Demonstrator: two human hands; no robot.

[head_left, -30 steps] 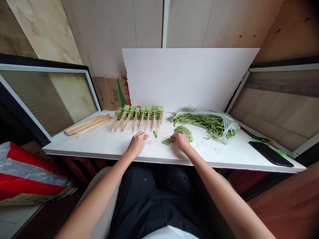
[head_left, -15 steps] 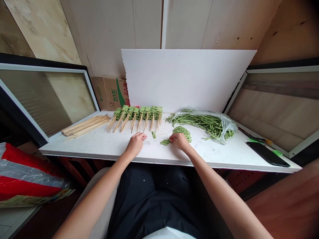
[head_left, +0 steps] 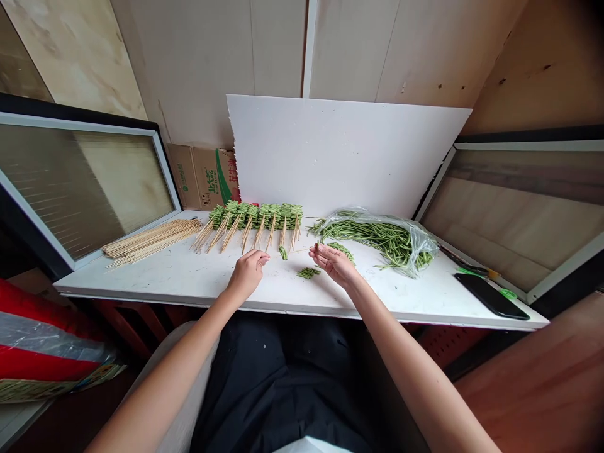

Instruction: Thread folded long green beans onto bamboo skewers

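Observation:
My left hand (head_left: 248, 272) rests on the white table (head_left: 179, 283), fingers pinched on the end of a thin bamboo skewer that carries one green bean piece (head_left: 282, 252). My right hand (head_left: 334, 262) is lifted just above the table near the skewer's far tip. Its fingers are drawn together, and whatever they hold is too small to make out. A small cluster of cut bean pieces (head_left: 306, 272) lies below it. A larger heap of cut pieces (head_left: 343, 250) lies just behind it.
A row of finished bean skewers (head_left: 255, 217) lies at the back, and bare skewers (head_left: 146, 239) are piled at the left. A plastic bag of long beans (head_left: 382, 233) sits on the right. A black phone (head_left: 491, 296) lies near the right edge. A white board (head_left: 340, 151) leans on the wall.
My right hand has lifted off the cut bean pile and moved left toward the skewer tip. My left hand has held its place on the skewer. The view has shifted slightly.

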